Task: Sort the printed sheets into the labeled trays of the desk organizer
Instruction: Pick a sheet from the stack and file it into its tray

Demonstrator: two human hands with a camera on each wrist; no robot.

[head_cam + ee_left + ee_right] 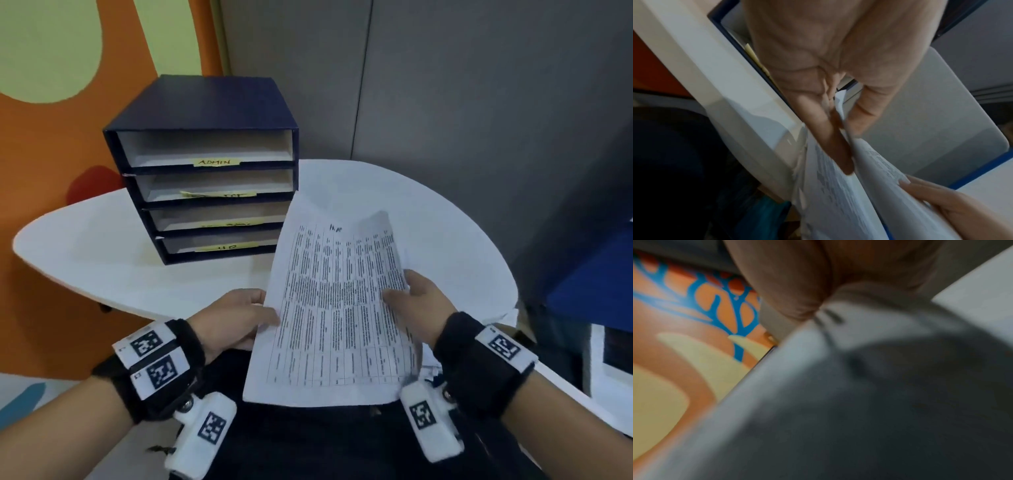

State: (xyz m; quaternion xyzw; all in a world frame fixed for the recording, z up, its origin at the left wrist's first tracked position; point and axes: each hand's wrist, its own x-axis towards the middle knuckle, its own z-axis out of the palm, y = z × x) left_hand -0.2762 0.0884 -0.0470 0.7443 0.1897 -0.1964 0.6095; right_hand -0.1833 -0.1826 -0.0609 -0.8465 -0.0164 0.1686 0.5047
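I hold a stack of printed sheets (335, 308) over my lap, the top one a dense table with "HR" handwritten at its head. My left hand (239, 317) pinches the stack's left edge, thumb on top. My right hand (416, 301) grips the right edge, thumb on the print. In the left wrist view the left hand (838, 126) pinches the sheets (840, 203) between fingers and thumb. The right wrist view shows only blurred paper (869, 386) under the right hand (813, 288). The dark blue desk organizer (205, 164) stands on the table with four trays; the top label (215, 161) reads ADMIN, the bottom label (227, 246) HR.
The white rounded table (85, 253) carries the organizer at its back left. Orange and green wall panels (51, 102) stand to the left, grey partitions (479, 102) behind. A blue and white unit (596, 308) stands on the right. My dark trousers (325, 445) fill the foreground.
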